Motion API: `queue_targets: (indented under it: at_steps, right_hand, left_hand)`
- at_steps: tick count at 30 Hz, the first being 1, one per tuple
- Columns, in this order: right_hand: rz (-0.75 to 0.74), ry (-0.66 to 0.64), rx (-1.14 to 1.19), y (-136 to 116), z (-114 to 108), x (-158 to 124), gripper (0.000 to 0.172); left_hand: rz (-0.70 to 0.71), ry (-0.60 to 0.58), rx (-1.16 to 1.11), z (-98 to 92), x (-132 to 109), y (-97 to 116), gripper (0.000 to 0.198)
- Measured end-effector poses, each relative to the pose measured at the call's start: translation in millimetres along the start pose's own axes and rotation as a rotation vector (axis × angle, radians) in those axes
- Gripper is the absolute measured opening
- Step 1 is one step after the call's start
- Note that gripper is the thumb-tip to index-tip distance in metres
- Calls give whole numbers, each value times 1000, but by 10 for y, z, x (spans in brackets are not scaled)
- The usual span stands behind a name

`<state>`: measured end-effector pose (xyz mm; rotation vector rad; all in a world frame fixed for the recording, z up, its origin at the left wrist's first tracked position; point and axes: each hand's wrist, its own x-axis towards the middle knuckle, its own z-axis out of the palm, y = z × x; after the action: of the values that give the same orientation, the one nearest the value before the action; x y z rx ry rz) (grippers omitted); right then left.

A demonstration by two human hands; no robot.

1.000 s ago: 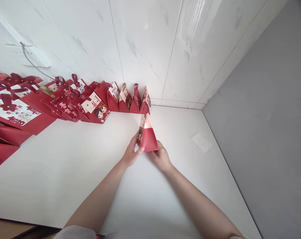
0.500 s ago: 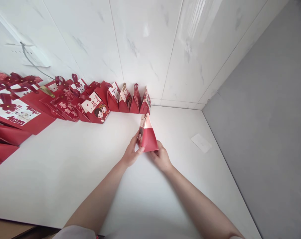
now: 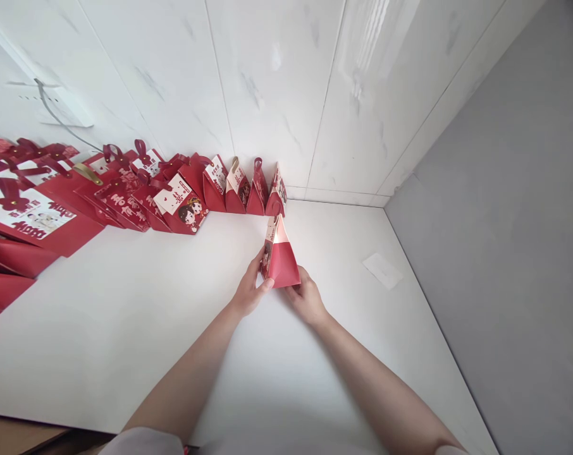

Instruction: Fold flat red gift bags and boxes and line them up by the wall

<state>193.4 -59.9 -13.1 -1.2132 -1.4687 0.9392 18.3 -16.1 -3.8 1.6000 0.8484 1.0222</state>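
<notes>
A red gift box [image 3: 284,262] with a pale upper part and a ribbon loop on top is gripped between my two hands. My left hand [image 3: 249,289] holds its left side, the thumb at the lower front corner. On the right, my right hand [image 3: 308,297] grips the lower right side, with its fingertips partly hidden behind the box. The box stands upright, its plain red end facing me and a printed side turned left. Just behind it, a similar box [image 3: 277,189] ends a row of red boxes along the wall.
Larger red boxes [image 3: 73,202] with ribbon handles crowd the left side of the white table [image 3: 125,328]. A small white paper [image 3: 382,270] lies to the right. Marble-patterned wall [image 3: 277,95] rises behind, and a grey surface [image 3: 514,221] borders the right edge.
Almost nothing differs. The whole view has shifted very slightly, while both hands keep their hold on the gift box.
</notes>
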Motion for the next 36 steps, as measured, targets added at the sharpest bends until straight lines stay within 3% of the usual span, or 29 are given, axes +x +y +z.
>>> queue_targets:
  at_steps: [6, 13, 20, 26, 30, 33, 36]
  right_hand:
    - [-3, 1, 6, 7, 5, -4, 37]
    - [21, 1, 26, 65, 11, 1, 55]
    - [44, 11, 155, 24, -11, -7, 32]
    - [-1, 16, 136, -42, -15, -18, 30]
    - [69, 156, 75, -8, 3, -6, 43]
    - [137, 176, 110, 21, 3, 8, 55]
    - [136, 142, 117, 31, -3, 20, 40]
  left_hand:
    - [-10, 10, 14, 2, -14, 23, 83]
    - [-30, -8, -97, -37, -18, -94, 67]
    - [-37, 89, -198, -54, -2, -241, 66]
    - [-114, 280, -171, -39, 50, -121, 40]
    - [-112, 359, -216, -44, 84, -104, 38]
    - [-111, 417, -234, -29, 77, -127, 39]
    - [-42, 436, -283, -4, 62, -151, 54]
